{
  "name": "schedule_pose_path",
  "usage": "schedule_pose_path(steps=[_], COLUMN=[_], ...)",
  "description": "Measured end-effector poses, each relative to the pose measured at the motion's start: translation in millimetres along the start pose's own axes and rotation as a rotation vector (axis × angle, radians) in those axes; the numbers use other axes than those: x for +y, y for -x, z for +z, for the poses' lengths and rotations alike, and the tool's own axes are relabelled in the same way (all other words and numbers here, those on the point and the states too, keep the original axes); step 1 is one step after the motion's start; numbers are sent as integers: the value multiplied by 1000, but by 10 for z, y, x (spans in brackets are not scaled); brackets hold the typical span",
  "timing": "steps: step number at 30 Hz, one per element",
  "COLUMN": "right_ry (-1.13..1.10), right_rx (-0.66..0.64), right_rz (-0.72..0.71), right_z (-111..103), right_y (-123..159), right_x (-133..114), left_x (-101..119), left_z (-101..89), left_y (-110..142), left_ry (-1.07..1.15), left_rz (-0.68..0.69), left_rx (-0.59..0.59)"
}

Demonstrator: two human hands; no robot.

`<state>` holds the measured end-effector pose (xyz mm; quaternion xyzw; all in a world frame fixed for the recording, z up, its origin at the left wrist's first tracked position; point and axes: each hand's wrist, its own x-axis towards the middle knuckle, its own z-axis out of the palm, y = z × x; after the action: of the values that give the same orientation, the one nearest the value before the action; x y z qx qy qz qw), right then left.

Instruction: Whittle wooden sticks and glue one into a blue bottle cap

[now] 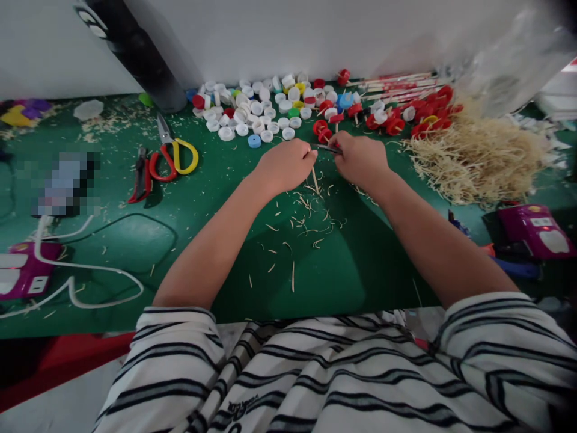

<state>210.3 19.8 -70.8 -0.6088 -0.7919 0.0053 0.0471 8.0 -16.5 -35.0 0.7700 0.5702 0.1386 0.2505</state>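
My left hand (288, 165) is closed around a thin wooden stick (315, 180), whose pale end sticks out below the fingers. Just to its right, my right hand (360, 161) grips a small dark knife (328, 148) with its narrow blade pointing toward the left hand. Most of the knife's handle is hidden in the fingers. Curled wood shavings (311, 216) lie scattered on the green tabletop (270, 307) under both hands. Right behind the hands are red bottle caps with sticks through them (321, 130).
Many bottle caps (256, 108), mostly white, spread along the wall. A heap of shavings (478, 156) and several thin sticks (401, 84) are at right. Scissors (174, 156), cutting pliers (142, 175), a black bottle (139, 57), a phone (65, 180) and a white cable (103, 270) occupy the left.
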Motion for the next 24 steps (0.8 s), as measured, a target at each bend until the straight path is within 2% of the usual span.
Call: schedule_pose_path(steps=[4, 7, 13, 19, 24], right_ry=[-142, -241, -382, -493, -500], right_rx=[72, 100, 57, 29, 102], right_rz=[67, 75, 106, 156, 153], right_z=[-102, -160, -131, -14, 69], right_y=[140, 345, 771, 800, 777], right_x=[79, 142, 251, 308, 342], left_x=[7, 19, 46, 83, 96], left_z=[-3, -4, 4, 6, 10], left_y=[2, 4, 20, 48, 39], left_ry=[-2, -12, -26, -43, -74], left_rz=[-1, 14, 20, 18, -1], left_rx=[4, -1, 0, 0, 3])
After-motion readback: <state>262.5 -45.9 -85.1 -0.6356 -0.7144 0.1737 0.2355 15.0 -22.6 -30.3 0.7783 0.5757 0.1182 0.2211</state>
